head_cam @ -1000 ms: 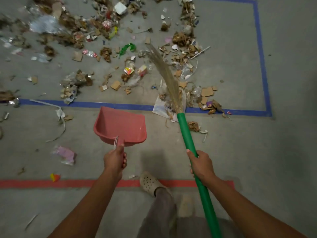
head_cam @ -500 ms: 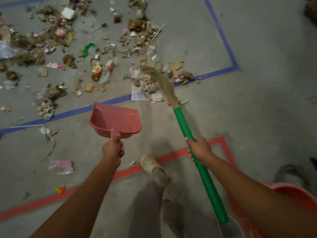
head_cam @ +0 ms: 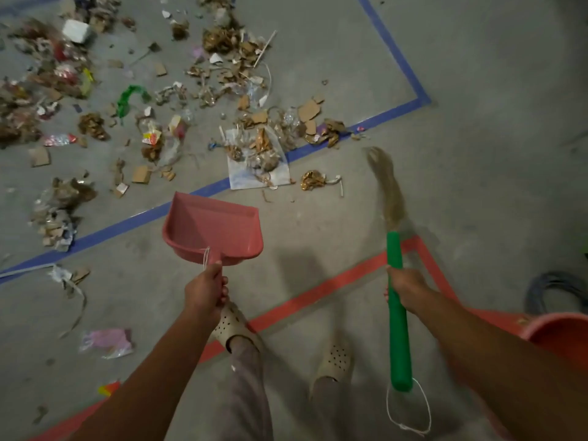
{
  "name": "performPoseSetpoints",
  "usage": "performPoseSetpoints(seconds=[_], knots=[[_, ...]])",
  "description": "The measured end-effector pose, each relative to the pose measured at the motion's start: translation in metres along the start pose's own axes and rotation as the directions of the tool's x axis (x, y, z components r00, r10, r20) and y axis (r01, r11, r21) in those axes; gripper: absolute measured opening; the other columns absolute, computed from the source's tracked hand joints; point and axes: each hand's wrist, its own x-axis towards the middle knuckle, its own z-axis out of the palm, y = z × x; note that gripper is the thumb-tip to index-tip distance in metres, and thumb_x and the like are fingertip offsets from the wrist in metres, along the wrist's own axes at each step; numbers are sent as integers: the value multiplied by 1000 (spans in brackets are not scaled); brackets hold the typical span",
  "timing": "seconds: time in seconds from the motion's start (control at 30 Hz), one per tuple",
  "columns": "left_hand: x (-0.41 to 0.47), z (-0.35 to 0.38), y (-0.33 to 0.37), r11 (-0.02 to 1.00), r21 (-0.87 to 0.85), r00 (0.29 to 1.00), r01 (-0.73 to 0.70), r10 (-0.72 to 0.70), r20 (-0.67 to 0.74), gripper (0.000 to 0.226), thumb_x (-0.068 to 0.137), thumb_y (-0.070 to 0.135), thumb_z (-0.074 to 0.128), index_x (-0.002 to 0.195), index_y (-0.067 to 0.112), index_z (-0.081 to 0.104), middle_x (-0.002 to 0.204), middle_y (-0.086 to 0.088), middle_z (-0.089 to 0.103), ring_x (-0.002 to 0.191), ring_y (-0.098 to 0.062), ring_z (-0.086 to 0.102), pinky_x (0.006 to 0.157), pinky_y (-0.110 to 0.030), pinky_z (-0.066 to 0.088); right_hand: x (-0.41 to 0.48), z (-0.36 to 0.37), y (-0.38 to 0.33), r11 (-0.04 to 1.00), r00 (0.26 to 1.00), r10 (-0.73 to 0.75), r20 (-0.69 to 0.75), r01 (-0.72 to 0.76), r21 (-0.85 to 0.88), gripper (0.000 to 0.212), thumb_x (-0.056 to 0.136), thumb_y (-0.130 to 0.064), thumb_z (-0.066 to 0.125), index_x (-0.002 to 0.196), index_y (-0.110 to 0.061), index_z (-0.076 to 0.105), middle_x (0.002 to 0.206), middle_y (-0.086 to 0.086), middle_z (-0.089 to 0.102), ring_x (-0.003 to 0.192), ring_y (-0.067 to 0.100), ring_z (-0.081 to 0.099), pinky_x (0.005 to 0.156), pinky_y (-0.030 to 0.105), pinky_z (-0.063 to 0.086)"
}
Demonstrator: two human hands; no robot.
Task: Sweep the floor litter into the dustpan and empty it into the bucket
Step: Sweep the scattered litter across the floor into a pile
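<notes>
Both hands loaded; the dustpan looks empty, the litter unswept.
The left hand [head_cam: 205, 289] grips the dustpan [head_cam: 213, 227] by its handle, mouth toward the litter [head_cam: 254, 148], likely ready to set down. The right hand [head_cam: 404, 286] clasps the broom [head_cam: 397, 316] mid-handle, its bristles [head_cam: 386, 186] blurred, seemingly off the floor. The litter lies along the blue tape [head_cam: 388, 115] near its corner. The bucket [head_cam: 563, 338] sits beside the right arm, handy for emptying.

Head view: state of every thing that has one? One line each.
Dustpan: empty, held by its handle.
Broom: held mid-handle, bristles blurred, apart from the litter.
Litter: scattered on the floor, none in the dustpan.
Bucket: partly in frame, contents hidden.
Left hand: grips dustpan handle.
Right hand: grips broom handle.
</notes>
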Motion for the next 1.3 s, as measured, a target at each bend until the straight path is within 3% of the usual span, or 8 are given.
performPoseSetpoints(seconds=[0.07,0.13,0.27,0.47,0.67,0.77,1.0,1.3], knots=[[33,-6,-3,1000,3,1000,7,-7,4,12,97,21,57,89,13,57,65,-4,48,38,-9,39,35,-15,27,9,40,-3,996,999,-27,-23,25,-88,29,93,-29,67,83,-2,63,66,17,64,55,30,64,67,46,61],[66,-16,-5,1000,9,1000,22,-22,10,15,98,20,56,84,14,55,65,-4,47,37,-9,39,34,-15,27,8,87,-3,965,995,-101,-6,97,-243,34,88,-36,67,94,-3,68,85,19,71,74,34,71,72,43,61],[118,-46,-9,999,7,999,47,-47,-4,16,98,21,54,83,15,55,65,-3,46,38,-9,37,33,-16,27,-16,182,-16,810,942,-265,206,334,-483,41,93,-41,63,107,-3,68,106,20,71,100,36,68,80,37,54],[159,-110,0,999,-15,993,41,-43,-111,17,97,26,58,87,12,56,66,-5,47,37,-9,37,34,-15,26,-72,292,-70,536,756,-408,512,652,-536,44,94,-49,59,115,-12,66,112,17,69,104,36,66,78,35,51],[152,-151,34,996,-90,981,-8,-10,-194,23,97,31,58,89,10,58,68,-7,49,37,-10,39,35,-15,28,-136,306,-95,359,626,-572,530,772,-524,37,97,-48,55,116,-16,59,104,15,69,96,37,67,73,37,49],[143,-152,48,994,-111,984,-19,-1,-179,24,97,34,59,92,10,60,67,-7,49,40,-11,39,34,-17,29,-145,294,-97,358,621,-607,496,771,-526,37,98,-48,54,115,-15,57,102,15,69,95,38,66,73,38,49],[125,-127,58,988,-149,989,-28,5,-148,23,98,31,58,94,8,59,67,-7,49,45,-11,38,35,-19,29,-129,253,-98,563,747,-560,359,660,-497,36,96,-47,57,106,-13,63,97,15,69,91,37,66,69,36,48],[102,-92,67,996,-86,998,15,-20,-61,21,95,29,63,93,9,60,65,-5,49,44,-12,38,35,-19,28,-114,188,-79,717,832,-513,211,551,-428,33,96,-45,59,93,-12,62,80,8,63,78,33,63,63,32,43]])
